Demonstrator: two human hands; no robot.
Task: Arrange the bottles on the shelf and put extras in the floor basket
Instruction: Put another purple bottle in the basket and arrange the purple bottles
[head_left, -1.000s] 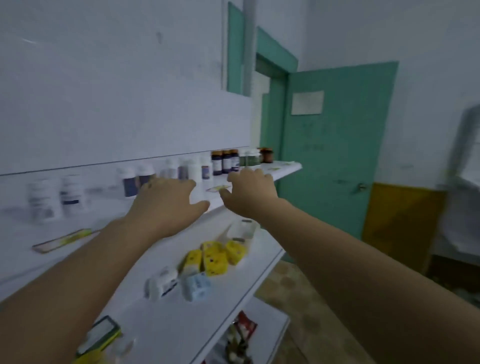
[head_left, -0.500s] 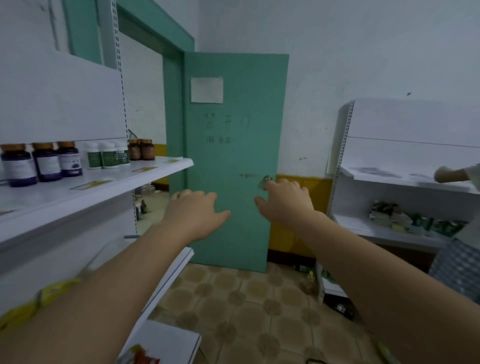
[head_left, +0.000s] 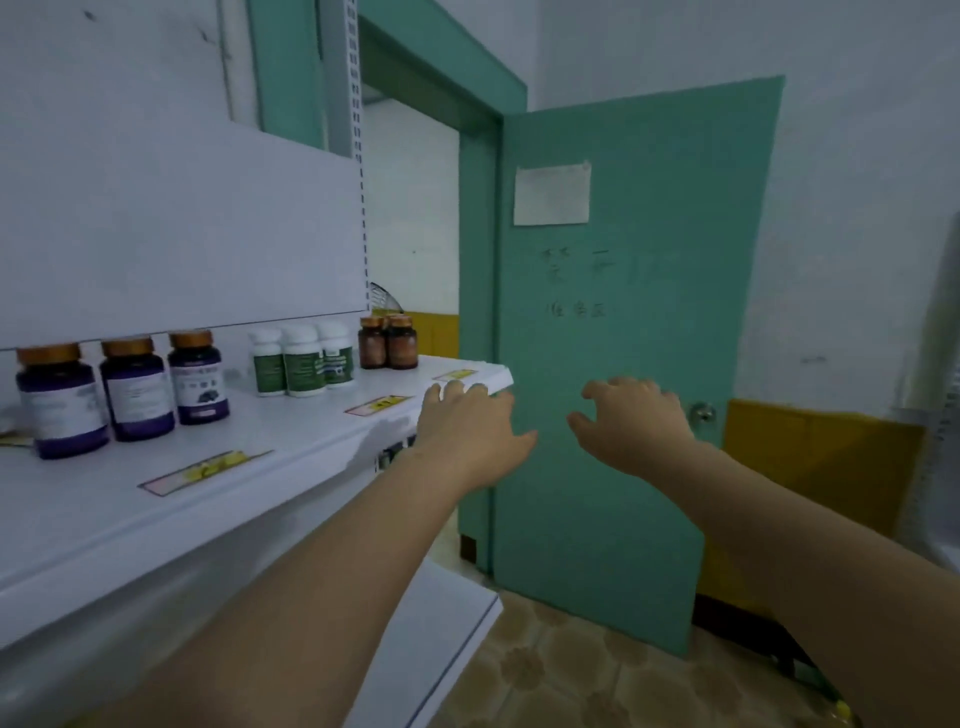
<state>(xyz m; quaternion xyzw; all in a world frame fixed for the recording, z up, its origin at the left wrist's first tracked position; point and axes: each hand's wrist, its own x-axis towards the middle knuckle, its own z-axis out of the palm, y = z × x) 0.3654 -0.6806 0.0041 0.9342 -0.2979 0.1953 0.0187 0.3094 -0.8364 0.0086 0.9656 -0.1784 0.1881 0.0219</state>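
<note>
On the shelf (head_left: 260, 470), three purple bottles (head_left: 137, 387) stand nearest along the back edge, then three white bottles (head_left: 304, 361), then brown bottles (head_left: 389, 343) towards the far end, each kind grouped. The left grip (head_left: 470, 431) hovers empty, fingers loose, at the far front corner. The right grip (head_left: 636, 426), also empty and spread, hangs off the shelf before the door (head_left: 623, 519). This stretch looks arranged; no floor basket is in view, so any extras cannot be judged.

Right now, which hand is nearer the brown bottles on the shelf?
Left. The left hand hangs at the end of the shelf, just right of the brown bottles; the right hand is farther right, before the green door.
</note>
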